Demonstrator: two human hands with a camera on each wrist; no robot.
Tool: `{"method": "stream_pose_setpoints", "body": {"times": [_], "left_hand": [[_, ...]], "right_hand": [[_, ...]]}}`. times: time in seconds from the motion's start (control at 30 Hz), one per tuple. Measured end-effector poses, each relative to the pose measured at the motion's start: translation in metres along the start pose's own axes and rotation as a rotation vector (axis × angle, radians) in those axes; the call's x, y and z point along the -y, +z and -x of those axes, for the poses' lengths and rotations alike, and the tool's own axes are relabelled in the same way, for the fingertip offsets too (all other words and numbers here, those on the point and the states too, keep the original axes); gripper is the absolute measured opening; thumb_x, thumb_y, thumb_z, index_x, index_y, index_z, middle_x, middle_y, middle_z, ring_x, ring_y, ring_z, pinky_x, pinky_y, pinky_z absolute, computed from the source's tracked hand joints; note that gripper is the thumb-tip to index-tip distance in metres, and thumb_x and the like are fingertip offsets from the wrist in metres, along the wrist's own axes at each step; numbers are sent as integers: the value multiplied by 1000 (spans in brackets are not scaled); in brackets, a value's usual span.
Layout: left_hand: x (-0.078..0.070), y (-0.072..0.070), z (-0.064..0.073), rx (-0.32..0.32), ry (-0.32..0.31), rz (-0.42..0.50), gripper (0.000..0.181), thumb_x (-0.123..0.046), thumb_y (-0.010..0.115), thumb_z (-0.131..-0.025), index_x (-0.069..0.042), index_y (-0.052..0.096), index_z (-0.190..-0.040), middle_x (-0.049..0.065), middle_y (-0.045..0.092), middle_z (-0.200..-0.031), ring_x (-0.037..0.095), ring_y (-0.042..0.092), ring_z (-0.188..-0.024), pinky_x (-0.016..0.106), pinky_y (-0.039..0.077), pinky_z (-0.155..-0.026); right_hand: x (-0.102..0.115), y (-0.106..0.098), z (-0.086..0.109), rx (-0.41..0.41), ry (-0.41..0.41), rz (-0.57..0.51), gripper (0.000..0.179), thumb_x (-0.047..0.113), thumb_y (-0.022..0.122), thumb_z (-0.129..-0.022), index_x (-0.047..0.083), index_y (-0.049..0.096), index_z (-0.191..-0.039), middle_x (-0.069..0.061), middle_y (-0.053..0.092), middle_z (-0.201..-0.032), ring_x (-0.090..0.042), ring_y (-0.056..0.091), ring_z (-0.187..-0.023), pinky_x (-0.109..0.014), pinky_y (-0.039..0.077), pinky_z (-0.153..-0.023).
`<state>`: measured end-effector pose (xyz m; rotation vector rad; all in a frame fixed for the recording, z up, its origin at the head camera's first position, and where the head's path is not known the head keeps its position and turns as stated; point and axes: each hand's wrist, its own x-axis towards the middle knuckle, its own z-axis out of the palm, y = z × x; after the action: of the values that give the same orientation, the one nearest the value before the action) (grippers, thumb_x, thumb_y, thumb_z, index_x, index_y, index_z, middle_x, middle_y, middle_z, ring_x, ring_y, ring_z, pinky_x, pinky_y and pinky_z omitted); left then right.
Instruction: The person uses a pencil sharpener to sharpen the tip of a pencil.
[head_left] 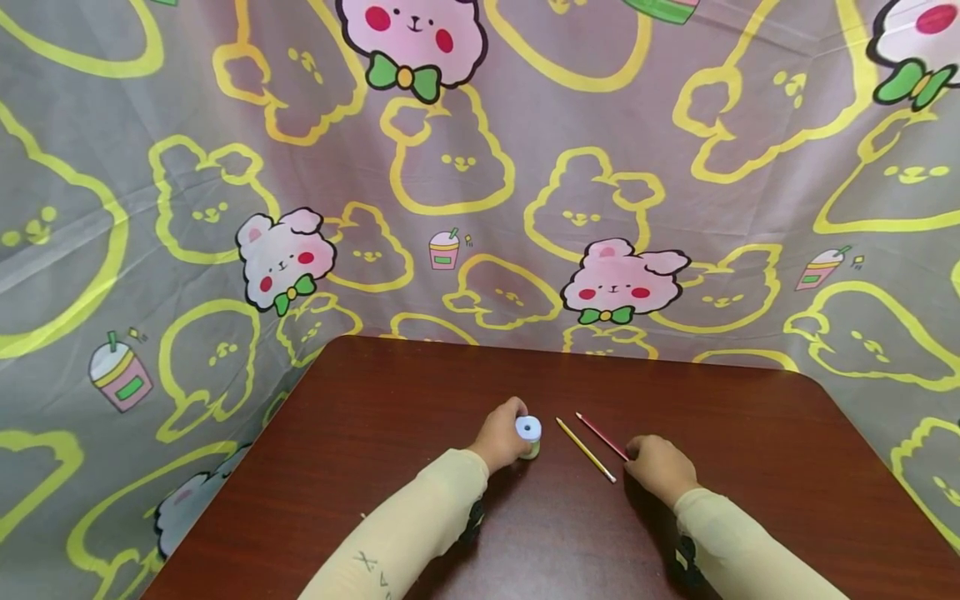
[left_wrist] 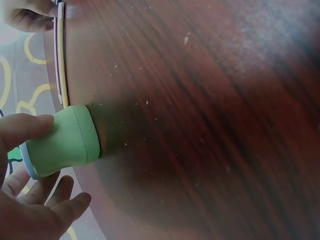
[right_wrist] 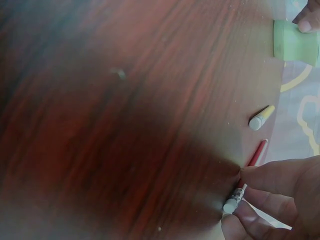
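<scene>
My left hand point(head_left: 499, 437) grips a small green pencil sharpener point(left_wrist: 65, 142), thumb on one side and fingers on the other. The sharpener's pale top shows a dark round hole in the head view, and its base is at the tabletop. To the right, my right hand point(head_left: 662, 468) pinches a red pencil point(head_left: 600, 434) near its eraser end. In the right wrist view the pencil's white eraser point(right_wrist: 230, 206) pokes out past the fingertips. Between the two hands lies a yellow pencil point(head_left: 585, 450), roughly parallel to the red one, its eraser end toward me.
The dark reddish-brown wooden table point(head_left: 420, 392) has rounded far corners. Behind it and along its left side hangs a grey patterned cloth point(head_left: 517, 108) with yellow outlines and cartoon animals. Small pale specks point(left_wrist: 147, 103) dot the tabletop.
</scene>
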<state>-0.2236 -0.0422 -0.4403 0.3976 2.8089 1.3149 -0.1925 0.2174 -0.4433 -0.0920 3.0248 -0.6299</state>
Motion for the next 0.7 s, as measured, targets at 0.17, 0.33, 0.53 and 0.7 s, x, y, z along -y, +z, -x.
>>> {"method": "stream_pose_setpoints", "body": {"times": [0.17, 0.33, 0.53, 0.7], "left_hand": [[0, 1, -2, -5, 44, -122, 47, 4, 79, -63, -4, 56, -103, 8, 59, -93, 21, 56, -85, 35, 48, -78], [-3, -2, 2, 3, 41, -228, 55, -5, 81, -64, -7, 58, -115, 9, 59, -102, 25, 56, -97, 37, 48, -82], [2, -13, 7, 17, 60, -270, 66, -15, 82, -66, -6, 56, -126, 14, 57, -114, 31, 53, -108, 43, 48, -86], [3, -29, 12, 27, 46, -308, 68, -29, 79, -74, -6, 53, -132, 17, 53, -125, 34, 49, -118, 47, 46, -93]], "right_hand": [[-1, -1, 1, -1, 3, 5, 24, 13, 70, -79, 1, 70, -99, -14, 70, -95, -31, 66, -84, -50, 51, -67], [-2, 1, 1, -11, -6, 32, 24, 16, 70, -79, 2, 70, -99, -14, 70, -94, -31, 65, -83, -50, 51, -67], [-2, 4, 3, -68, -61, 93, 31, 24, 65, -87, 0, 68, -106, -18, 67, -100, -37, 64, -92, -53, 51, -74], [3, 1, 4, -196, -169, 155, 42, 31, 60, -92, -3, 64, -116, -24, 63, -109, -43, 59, -103, -56, 48, -83]]}}
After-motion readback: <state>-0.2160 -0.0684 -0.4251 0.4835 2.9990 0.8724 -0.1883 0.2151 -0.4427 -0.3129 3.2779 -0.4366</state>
